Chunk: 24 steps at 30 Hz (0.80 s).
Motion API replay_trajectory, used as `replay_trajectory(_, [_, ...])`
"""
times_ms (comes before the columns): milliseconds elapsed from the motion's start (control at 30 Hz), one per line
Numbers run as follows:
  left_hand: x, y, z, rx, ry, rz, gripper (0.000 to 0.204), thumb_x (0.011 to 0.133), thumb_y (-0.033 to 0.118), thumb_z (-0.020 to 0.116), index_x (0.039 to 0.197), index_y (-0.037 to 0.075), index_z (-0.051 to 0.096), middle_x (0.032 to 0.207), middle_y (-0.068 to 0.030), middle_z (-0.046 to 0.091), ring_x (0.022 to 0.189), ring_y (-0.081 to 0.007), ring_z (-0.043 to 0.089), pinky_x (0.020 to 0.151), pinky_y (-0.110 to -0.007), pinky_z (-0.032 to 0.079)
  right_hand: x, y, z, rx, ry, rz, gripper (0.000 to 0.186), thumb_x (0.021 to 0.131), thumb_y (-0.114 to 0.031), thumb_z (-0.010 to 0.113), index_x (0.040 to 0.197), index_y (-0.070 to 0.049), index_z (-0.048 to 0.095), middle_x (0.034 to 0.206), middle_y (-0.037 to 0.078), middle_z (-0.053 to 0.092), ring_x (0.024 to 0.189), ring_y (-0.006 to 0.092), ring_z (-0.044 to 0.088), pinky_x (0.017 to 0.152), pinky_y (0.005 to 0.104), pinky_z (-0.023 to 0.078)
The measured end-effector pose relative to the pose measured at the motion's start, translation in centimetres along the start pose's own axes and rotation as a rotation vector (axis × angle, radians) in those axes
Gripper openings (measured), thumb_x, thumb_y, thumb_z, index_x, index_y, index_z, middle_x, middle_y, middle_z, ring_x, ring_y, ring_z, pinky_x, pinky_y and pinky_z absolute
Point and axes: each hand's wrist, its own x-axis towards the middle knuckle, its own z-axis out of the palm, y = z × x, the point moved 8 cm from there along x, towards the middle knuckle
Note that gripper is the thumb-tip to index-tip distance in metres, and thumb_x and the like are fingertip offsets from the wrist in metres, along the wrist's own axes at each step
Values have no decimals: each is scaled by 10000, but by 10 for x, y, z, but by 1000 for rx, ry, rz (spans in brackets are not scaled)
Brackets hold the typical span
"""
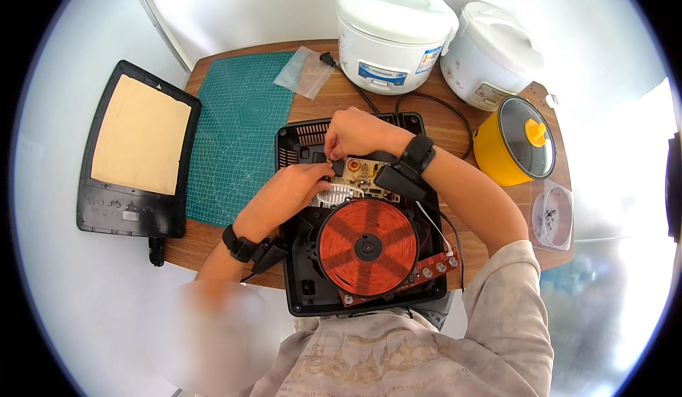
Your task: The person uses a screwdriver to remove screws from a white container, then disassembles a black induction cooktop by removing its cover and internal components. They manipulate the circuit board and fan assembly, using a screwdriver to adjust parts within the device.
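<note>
The opened black base of an induction cooker (302, 294) rests close to my body. A round copper coil (341, 244) sits in its front half, with a tan circuit board (361, 175) and a pale heat sink (335, 197) behind it. My right hand (355, 136) reaches over the board, fingers pinched near its far left corner. From the left, my left hand (295, 186) meets it there, thumb and fingers pressed together just above the heat sink. Whatever small part lies between the fingertips is hidden. A red control board (426, 271) lies slanted beside the coil.
On the left, the cooker's black top cover (131, 209) with a beige sheet overlaps a green cutting mat (238, 127). Behind are a clear plastic bag (304, 74), a plug (327, 59) and two white rice cookers (391, 13). A yellow pot (497, 145) and a screw box (550, 216) stand right.
</note>
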Motion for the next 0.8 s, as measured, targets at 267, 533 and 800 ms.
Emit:
replay_trajectory(267, [1,3,-2,-5,2,-1,278,930,110,691,1181,-3,649,1067,-189,726,949,-377,709,825,-433,580,2,12,6,27,14,177,157,723,-165,808,855,-84,831,793,95,777,749,230,757,701,346,592])
replay_trajectory(533, [1,4,-2,-7,2,12,274,923,105,697,1170,-8,660,1049,-196,730,941,-384,707,817,-438,572,4,21,13,153,-38,450,96,713,-109,790,773,-37,809,755,87,765,681,190,731,634,321,576])
replay_trajectory(800, [1,5,-4,-14,28,64,236,934,125,684,1133,-2,667,1012,-195,729,901,-387,703,782,-448,570,1,30,19,343,-113,479,121,734,-102,788,831,-33,809,748,60,725,695,152,670,524,292,451])
